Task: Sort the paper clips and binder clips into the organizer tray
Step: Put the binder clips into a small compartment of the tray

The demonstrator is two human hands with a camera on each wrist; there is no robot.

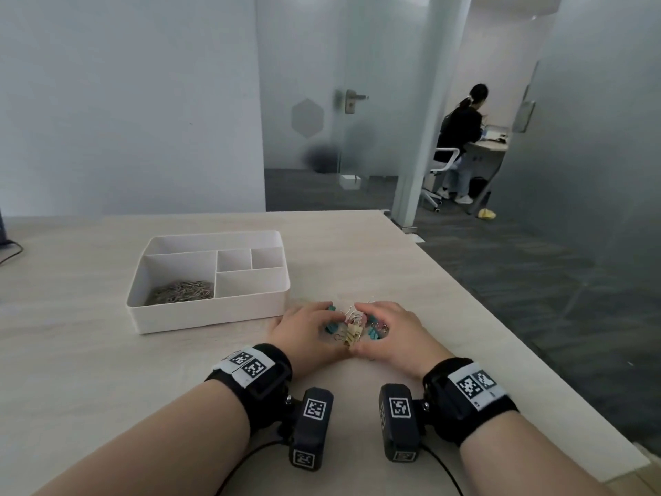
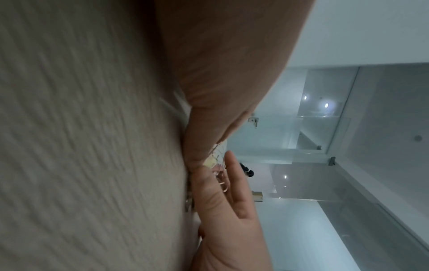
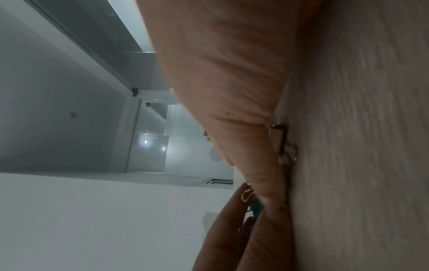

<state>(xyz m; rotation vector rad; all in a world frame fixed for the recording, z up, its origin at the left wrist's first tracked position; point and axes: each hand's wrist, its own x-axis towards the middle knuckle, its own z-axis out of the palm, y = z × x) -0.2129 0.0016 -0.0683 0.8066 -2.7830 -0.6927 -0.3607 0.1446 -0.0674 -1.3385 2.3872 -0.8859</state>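
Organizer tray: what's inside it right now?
The organizer tray holds a pile of paper clips in its large front-left compartment. The far compartments show only bare walls; the near wall hides part of the front-right floor. No binder clips are visible inside; they're between the hands.

Light wood-grain table (image 1: 107,352), filling the lower left of the head view. Dark cable (image 1: 10,250) at its far left edge. Plain pale wall (image 1: 125,102) behind. Frosted glass door (image 1: 304,102) with metal lever handle (image 1: 352,100) and a hexagon mark (image 1: 307,118) on the glass. White pillar (image 1: 425,119) to the right of the door. Dark grey carpet (image 1: 536,281) past the table's right edge. Far back, a person in a dark top (image 1: 461,130) sits on a white office chair (image 1: 441,166) at a desk (image 1: 490,141), back to the camera. Yellow object (image 1: 487,213) on the floor near the chair, too small to identify. Ceiling spotlights (image 2: 326,105) show in both wrist views.
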